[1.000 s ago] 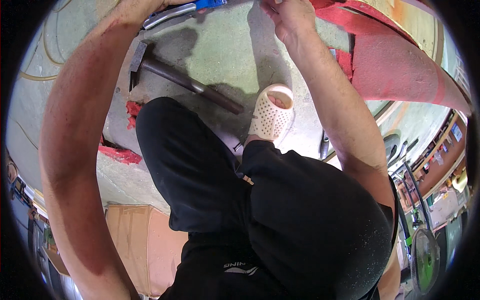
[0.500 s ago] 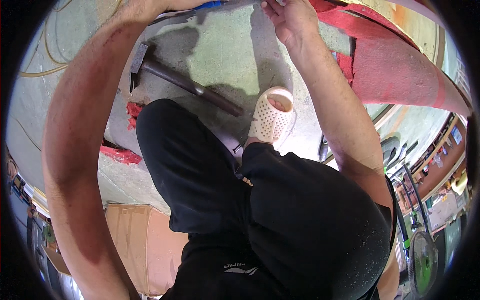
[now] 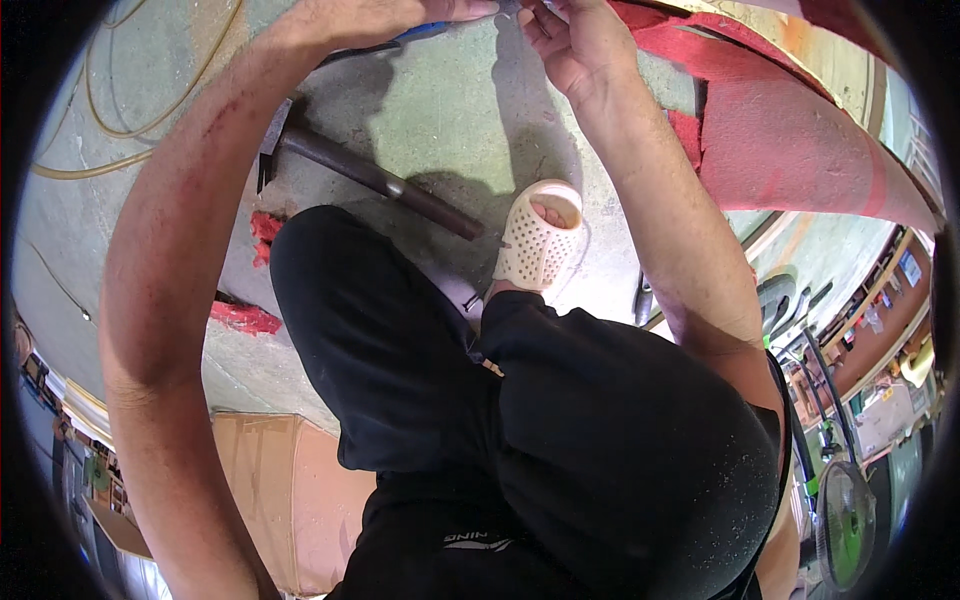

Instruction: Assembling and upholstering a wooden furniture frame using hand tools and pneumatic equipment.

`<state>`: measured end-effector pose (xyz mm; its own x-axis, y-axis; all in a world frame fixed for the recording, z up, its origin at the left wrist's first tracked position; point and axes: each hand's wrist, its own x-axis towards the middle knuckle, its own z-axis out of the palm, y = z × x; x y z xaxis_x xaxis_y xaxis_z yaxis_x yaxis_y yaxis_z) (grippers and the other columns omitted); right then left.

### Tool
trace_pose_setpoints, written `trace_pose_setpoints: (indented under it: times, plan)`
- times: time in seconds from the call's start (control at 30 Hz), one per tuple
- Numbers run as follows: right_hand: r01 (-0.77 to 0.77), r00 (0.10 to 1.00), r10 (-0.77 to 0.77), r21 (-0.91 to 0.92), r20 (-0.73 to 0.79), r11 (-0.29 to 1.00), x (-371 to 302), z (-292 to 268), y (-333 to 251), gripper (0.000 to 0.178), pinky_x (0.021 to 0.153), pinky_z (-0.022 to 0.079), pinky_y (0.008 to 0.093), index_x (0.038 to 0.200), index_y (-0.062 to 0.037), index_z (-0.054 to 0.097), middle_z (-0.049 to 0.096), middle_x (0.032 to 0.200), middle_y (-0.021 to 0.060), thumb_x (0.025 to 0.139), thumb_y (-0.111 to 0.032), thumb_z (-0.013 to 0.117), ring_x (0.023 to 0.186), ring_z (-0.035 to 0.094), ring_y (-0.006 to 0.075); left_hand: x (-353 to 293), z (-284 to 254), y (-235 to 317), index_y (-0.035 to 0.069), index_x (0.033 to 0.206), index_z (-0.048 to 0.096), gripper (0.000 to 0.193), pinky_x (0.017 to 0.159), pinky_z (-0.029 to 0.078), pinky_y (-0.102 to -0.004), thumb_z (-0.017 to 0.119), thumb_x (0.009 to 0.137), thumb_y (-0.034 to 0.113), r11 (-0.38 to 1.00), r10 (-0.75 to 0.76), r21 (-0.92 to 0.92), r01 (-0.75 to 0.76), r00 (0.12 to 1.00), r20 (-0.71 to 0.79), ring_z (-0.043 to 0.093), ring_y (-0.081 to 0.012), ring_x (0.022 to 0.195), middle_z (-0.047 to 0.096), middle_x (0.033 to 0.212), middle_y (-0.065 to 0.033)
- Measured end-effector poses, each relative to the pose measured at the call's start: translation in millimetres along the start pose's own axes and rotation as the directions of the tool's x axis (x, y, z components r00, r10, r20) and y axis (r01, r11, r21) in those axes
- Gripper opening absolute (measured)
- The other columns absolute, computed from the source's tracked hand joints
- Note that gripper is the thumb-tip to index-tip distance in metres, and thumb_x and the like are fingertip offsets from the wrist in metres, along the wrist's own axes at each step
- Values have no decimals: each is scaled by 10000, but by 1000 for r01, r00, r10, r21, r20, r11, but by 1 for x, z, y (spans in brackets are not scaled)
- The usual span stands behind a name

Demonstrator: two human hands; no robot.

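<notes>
My left hand (image 3: 390, 14) is at the top edge, its thumb side reaching toward the right hand. A small blue thing (image 3: 420, 30) lies just under it. My right hand (image 3: 585, 45) is beside it with the palm partly turned up and the fingers curled. Between the fingertips there seems to be something small, but the picture's edge cuts it off. A hammer (image 3: 385, 184) with a dark handle lies on the concrete floor below the hands. To the right hand's right hangs red carpet-like material (image 3: 790, 150).
My foot in a cream clog (image 3: 540, 240) stands beside the hammer. Red scraps (image 3: 245, 318) lie left of my knee. A cardboard box (image 3: 255, 490) is at lower left, a yellowish hose (image 3: 120, 130) at upper left, and a fan (image 3: 845, 525) at lower right.
My left hand and forearm have shifted right, bringing the left fingers closer to my right hand. The right hand has hardly moved. The view has shifted slightly.
</notes>
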<state>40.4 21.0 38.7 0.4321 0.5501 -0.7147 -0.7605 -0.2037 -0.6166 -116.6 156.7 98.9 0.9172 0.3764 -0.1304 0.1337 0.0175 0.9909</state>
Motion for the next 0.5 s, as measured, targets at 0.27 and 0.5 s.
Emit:
trace_pose_setpoints:
  times: [0.27,0.5]
  plan:
    - [-223,942,205,40,265,974,-18,12,26,624,970,496,422,1396,-93,473,590,1217,98,1040,-605,469,1109,569,266,12,-19,1,80,1418,558,615,1027,499,-397,807,902,305,858,-385,399,323,919,84,619,-226,1192,687,1280,-128]
    - [-145,948,131,27,289,989,-8,31,27,558,907,541,385,1449,-78,426,552,1298,136,1073,-485,495,1133,569,259,27,-27,20,65,1344,619,588,953,523,-385,777,906,425,619,-597,624,477,802,-21,665,-239,1074,732,1149,-140]
